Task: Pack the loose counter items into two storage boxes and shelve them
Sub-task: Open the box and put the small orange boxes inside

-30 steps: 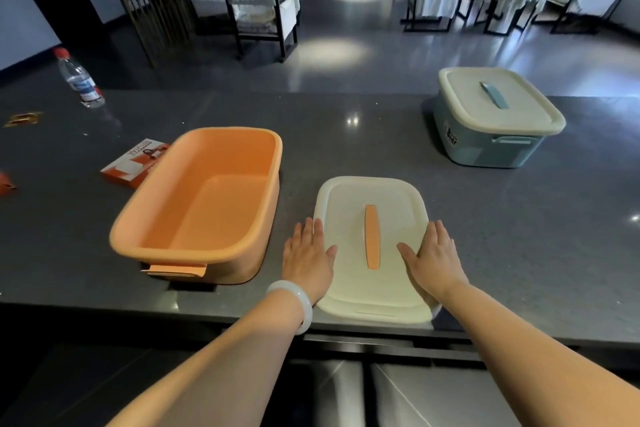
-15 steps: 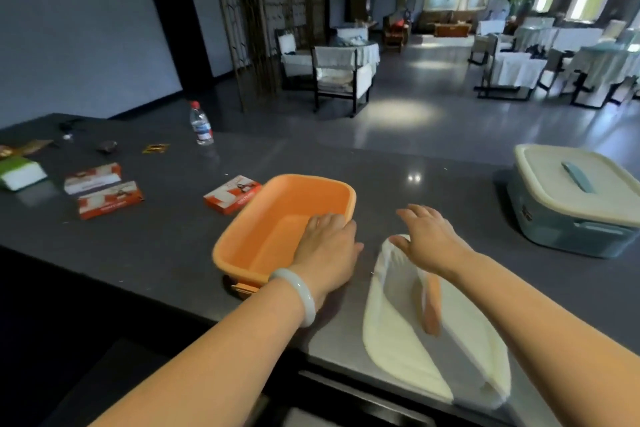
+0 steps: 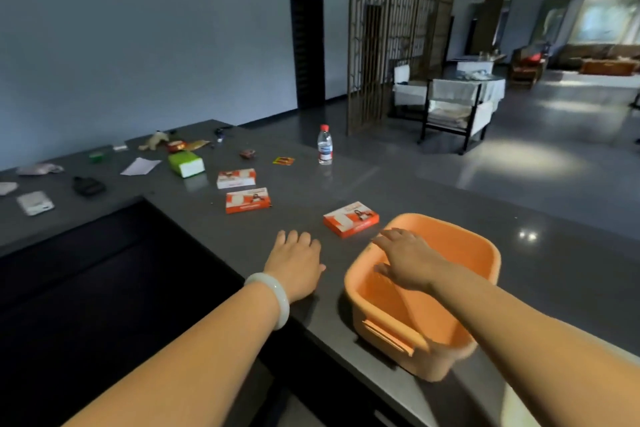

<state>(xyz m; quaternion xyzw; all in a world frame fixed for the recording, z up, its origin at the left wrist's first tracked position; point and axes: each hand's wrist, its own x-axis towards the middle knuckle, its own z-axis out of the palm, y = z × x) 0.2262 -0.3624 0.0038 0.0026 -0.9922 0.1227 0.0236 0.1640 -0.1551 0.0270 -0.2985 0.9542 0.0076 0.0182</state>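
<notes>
**Fingers straight and empty, nearest carton dead ahead between both hands**

Fingers (image 3: pixel 292 238) of the left hand (image 3: pixel 296 262) lie straight and close together, palm down low over the counter (image 3: pixel 398 184), holding nothing; whether the palm actually touches the surface I cannot tell. The right hand (image 3: pixel 407 262) hovers over the open orange box (image 3: pixel 490 253), near its far left corner. Its fingers (image 3: pixel 389 238) are stretched out, slightly apart and empty. Contact with the rim is not clear either.

The nearest loose item is a red-and-white carton (image 3: pixel 350 219), lying flat just beyond that same corner of the box. It sits ahead and to the right of the left fingertips, ahead and a little to the left of the right fingertips. So it falls between the two hands, close to both. Its long axis runs crosswise to the reach, the right end angled slightly away, so a long edge faces the person.

In my judgement either hand could take it, with the right fingertips a touch nearer and already at the box. A grip across the short width should suit, followed by a brief carry back into the box.

Two more cartons (image 3: pixel 248 200) lie further off on the left, well apart from both hands. A water bottle (image 3: pixel 325 145) stands upright beyond them.
</notes>
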